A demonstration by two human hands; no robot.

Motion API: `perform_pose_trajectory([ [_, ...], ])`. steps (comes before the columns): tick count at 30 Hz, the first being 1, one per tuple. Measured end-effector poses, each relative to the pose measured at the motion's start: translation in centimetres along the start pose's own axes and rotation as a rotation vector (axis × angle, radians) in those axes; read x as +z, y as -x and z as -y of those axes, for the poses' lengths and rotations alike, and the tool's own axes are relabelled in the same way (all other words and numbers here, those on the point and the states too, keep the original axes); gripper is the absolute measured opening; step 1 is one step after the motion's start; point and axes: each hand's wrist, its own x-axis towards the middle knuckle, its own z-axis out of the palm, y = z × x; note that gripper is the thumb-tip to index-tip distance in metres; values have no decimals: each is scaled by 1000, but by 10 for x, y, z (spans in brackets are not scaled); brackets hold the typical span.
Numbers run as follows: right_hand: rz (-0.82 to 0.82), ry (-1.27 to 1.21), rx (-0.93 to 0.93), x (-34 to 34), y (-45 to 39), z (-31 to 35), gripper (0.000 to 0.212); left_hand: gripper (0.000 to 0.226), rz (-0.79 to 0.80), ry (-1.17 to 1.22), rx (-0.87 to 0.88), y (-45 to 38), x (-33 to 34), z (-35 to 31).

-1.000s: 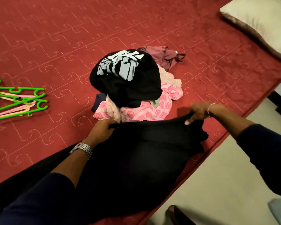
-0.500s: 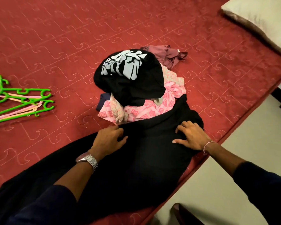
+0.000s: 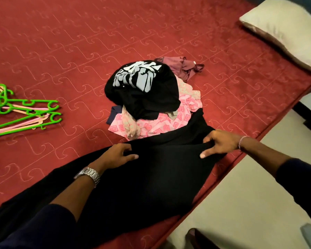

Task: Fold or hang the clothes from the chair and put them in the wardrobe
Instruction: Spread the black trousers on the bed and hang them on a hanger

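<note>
A long black garment (image 3: 151, 177) lies spread on the red bed (image 3: 79, 42), running from the lower left to the bed's near edge. My left hand (image 3: 118, 156) pinches its fabric on the left side, and my right hand (image 3: 219, 145) pinches a fold on the right. Just beyond them sits a pile of clothes: a black shirt with a white print (image 3: 144, 88) on top, a pink patterned garment (image 3: 158, 124) under it, and a maroon garment (image 3: 180, 68) behind.
Green and pink plastic hangers (image 3: 23, 115) lie at the bed's left. A cream pillow (image 3: 284, 31) rests at the top right. Pale floor (image 3: 250, 203) runs along the bed's near right edge, with a dark shoe (image 3: 199, 239) at the bottom.
My hands laid the black garment's top edge down and pressed flat on it; now both hands pinch the fabric again, the right hand further right.
</note>
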Motion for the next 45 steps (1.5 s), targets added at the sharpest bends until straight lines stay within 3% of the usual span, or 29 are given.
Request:
perform_pose_trajectory([
  [2, 62, 254, 120, -22, -12, -3, 52, 40, 10, 45, -49, -1, -4, 3],
  [4, -15, 445, 245, -41, -26, 0, 46, 51, -29, 38, -76, -1, -10, 6],
  [7, -344, 675, 329, -42, -49, 2, 59, 54, -213, -9, -104, 0, -15, 13],
  [9, -552, 676, 353, -25, -60, 5, 61, 53, -310, -17, -138, -1, -16, 19],
  [13, -680, 262, 494, 10, -67, 10, 64, 36, -304, -77, -167, 1, -10, 28],
  [19, -843, -300, 636, 54, -46, -8, 71, 35, -352, -264, -225, 6, 0, 33],
  [23, -703, -570, 781, 76, -33, -12, 94, 35, -375, -425, -260, 7, 6, 29],
  [25, -635, -793, 692, 83, -31, -16, 80, 30, -376, -436, -257, 7, 5, 26],
  [28, -612, -1175, 485, 82, -22, -9, 31, 24, -357, -340, -210, 5, 2, 23],
  [32, -688, -1483, 312, 74, 7, -12, 41, 19, -356, -232, -139, 8, -1, 24],
  [39, -539, -1311, 259, 61, 65, -38, 33, 33, -351, -121, -99, 15, -6, 9],
  [40, -554, -1183, 301, 66, 66, -48, 31, 34, -348, -113, -105, 15, -6, 7],
  [43, -707, -402, 635, 94, 62, -74, 29, 26, -283, -123, -174, 18, 3, 7],
  [45, -840, -195, 738, 113, 59, -71, 30, 23, -236, -177, -202, 20, 12, 7],
])
